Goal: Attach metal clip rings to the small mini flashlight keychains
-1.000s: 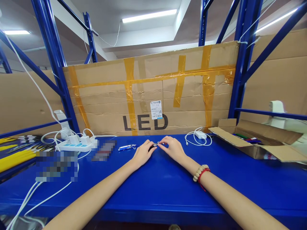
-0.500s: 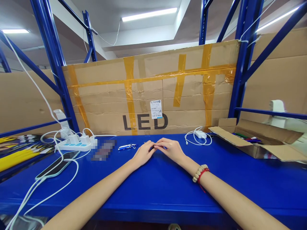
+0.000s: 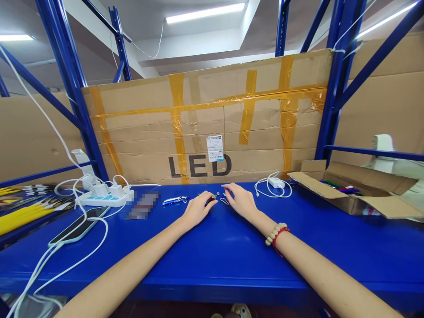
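Both of my hands rest on the blue table [image 3: 232,260] near its far middle. My left hand [image 3: 198,208] has its fingers curled round a small dark part at its fingertips. My right hand [image 3: 240,201] lies a little apart from it, fingers bent, nothing clearly in them. Between the hands lie tiny metal pieces [image 3: 219,194] and a small key-ring clip [image 3: 225,201]. A blue keychain flashlight [image 3: 174,201] lies just left of my left hand.
A white power strip [image 3: 101,198] with plugs and cables sits far left, a phone [image 3: 77,227] on a cable before it. A white charger [image 3: 275,182] lies right of centre. An open cardboard box [image 3: 357,194] stands far right. A taped cardboard sheet [image 3: 205,128] backs the table.
My hands were joined on the small part; now they have drawn apart, and small metal pieces and a clip lie on the table between them. The view has tilted slightly.
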A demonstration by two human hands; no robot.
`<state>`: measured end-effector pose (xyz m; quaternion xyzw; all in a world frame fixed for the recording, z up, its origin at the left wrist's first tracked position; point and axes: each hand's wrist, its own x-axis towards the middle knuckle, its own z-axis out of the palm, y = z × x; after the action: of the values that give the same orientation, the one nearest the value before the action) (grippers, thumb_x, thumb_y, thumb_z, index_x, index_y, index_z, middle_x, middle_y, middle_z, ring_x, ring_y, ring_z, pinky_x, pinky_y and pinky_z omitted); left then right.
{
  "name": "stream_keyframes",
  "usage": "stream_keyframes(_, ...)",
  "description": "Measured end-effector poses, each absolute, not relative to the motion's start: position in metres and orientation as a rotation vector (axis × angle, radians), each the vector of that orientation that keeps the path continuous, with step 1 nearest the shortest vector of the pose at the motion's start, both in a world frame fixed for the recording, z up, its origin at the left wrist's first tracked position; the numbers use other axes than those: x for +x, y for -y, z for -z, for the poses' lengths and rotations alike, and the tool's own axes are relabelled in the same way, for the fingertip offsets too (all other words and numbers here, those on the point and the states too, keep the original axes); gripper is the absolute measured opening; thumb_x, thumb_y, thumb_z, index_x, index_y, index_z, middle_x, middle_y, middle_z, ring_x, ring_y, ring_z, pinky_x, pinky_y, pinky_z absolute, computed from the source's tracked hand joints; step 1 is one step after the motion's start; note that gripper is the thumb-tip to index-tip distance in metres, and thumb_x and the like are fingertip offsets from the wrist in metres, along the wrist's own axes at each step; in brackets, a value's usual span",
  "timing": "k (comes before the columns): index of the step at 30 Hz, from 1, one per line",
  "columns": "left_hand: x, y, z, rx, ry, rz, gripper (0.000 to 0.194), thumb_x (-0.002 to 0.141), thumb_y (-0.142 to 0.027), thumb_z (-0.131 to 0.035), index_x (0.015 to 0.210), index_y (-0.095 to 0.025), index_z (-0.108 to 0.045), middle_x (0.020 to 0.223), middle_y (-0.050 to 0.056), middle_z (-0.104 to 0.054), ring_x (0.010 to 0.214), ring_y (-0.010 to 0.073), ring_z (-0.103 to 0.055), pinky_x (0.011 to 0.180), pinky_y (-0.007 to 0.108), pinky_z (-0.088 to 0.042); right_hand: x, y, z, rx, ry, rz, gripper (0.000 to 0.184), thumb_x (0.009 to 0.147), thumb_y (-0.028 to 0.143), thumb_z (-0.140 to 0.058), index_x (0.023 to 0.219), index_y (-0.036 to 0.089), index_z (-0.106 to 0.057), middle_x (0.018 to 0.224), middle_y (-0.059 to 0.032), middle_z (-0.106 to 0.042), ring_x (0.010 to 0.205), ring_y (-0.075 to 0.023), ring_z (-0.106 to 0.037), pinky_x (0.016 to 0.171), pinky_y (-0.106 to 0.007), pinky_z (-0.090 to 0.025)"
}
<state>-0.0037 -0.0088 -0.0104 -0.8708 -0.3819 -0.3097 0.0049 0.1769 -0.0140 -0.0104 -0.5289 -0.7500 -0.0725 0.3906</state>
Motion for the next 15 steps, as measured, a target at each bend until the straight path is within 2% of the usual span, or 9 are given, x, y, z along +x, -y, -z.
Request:
stream_keyframes(3,-0.004,0.009,0.010,-2.748,1.185,0.965,0.010,0.091,-0.028,-0.046,0.093,-0.021,-0.053,0.093,-0.005,-0.056,0.081,0.0129,-0.053,0.068,0.022,-0.038,0.181,0.009,0.015,-1.520,1.980,0.129,0.030,0.084,0.017,-0.041,0.111,0.016,-0.055,0.112,-0.0047,-0.054,0.104,-0.0173,-0.047,0.089,-0.031,-0.035)
stream_keyframes(7,-0.004,0.010,0.009,-2.757,1.225,0.914,0.014,0.091,-0.030,-0.047,0.103,-0.025,-0.050,0.098,-0.005,-0.057,0.084,0.0144,-0.056,0.070,0.023,-0.039,0.184,0.006,0.021,-1.598,2.153,0.052,0.037,0.088,0.028,-0.038,0.123,0.018,-0.046,0.128,-0.0051,-0.043,0.117,-0.0190,-0.036,0.094,-0.036,-0.028)
stream_keyframes(11,-0.003,0.011,0.008,-2.751,1.306,0.930,0.026,0.091,-0.028,-0.046,0.115,-0.025,-0.037,0.089,-0.003,-0.058,0.079,0.0171,-0.058,0.064,0.024,-0.040,0.184,0.005,0.024,-1.593,2.252,0.002,0.042,0.091,0.035,-0.031,0.130,0.021,-0.039,0.136,-0.0027,-0.032,0.124,-0.0171,-0.027,0.099,-0.036,-0.021)
stream_keyframes(15,-0.003,0.011,0.009,-2.785,1.314,1.013,0.021,0.091,-0.025,-0.046,0.107,-0.022,-0.033,0.080,-0.004,-0.058,0.077,0.0175,-0.058,0.064,0.024,-0.040,0.183,0.003,0.024,-1.567,2.321,-0.028,0.044,0.090,0.039,-0.030,0.128,0.020,-0.042,0.137,-0.0035,-0.031,0.125,-0.0191,-0.025,0.099,-0.038,-0.020)
